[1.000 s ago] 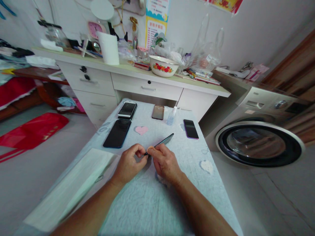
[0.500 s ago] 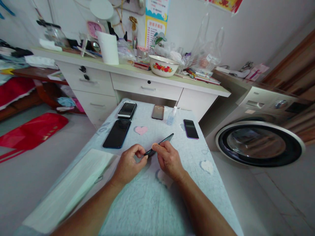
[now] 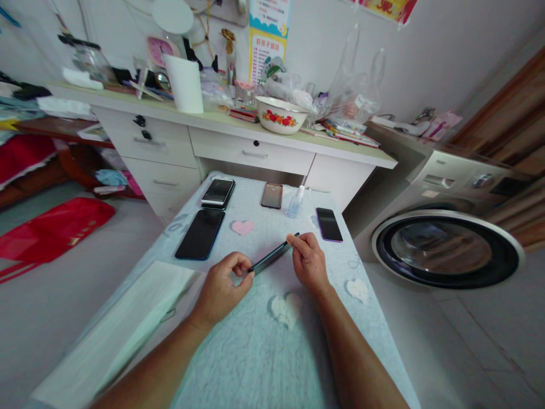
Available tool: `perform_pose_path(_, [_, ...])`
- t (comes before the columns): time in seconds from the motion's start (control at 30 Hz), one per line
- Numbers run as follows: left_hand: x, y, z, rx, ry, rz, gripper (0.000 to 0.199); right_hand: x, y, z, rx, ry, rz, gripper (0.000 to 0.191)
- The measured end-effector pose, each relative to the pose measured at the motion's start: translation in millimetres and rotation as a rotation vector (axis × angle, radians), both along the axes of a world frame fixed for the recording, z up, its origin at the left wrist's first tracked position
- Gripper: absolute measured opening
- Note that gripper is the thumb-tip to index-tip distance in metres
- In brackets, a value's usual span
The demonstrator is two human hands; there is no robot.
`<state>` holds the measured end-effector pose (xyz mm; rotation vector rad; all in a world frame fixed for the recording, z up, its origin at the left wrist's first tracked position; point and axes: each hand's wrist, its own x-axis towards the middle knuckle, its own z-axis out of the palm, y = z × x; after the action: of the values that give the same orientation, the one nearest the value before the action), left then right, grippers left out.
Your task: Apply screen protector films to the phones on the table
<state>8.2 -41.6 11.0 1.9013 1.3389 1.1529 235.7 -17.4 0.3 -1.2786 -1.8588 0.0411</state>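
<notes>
A dark phone is held tilted on edge above the cloth-covered table. My left hand pinches its lower left end between thumb and fingers. At its upper right end, my right hand grips the other corner. Left of the hands lies a large black phone, with a white-fronted phone on a dark one behind it. A brown phone or case and a clear spray bottle stand or lie beyond my hands. Further right is a purple-edged phone.
A folded pale cloth or paper lies along the table's left side. Behind the table, a white desk carries a floral bowl, a white roll and plastic bags. On the right is a washing machine with its round door open.
My right hand has slid right along the held phone to its far corner, exposing more of the edge. My left hand keeps its pinch. The view has shifted slightly.
</notes>
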Motion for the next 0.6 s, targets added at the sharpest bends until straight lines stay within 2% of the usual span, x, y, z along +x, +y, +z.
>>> perform_pose_path(0.13, [-0.2,0.6,0.7,0.023,0.003,-0.033,0.006,5.7,5.7,-1.2,0.006,0.046,-0.044,0.031])
perform_pose_path(0.3, [-1.2,1.4,-1.9,0.040,0.019,-0.040,0.006,10.6,13.4,-6.4,-0.034,0.202,-0.084,0.028])
perform_pose_path(0.47, [-1.3,1.7,-2.2,0.053,0.026,-0.038,0.005,15.4,20.5,-12.5,-0.154,0.422,-0.103,0.028])
perform_pose_path(0.6, [-1.1,1.6,-2.3,0.061,0.027,-0.042,0.006,19.2,23.7,-20.7,-0.280,0.490,-0.118,0.036])
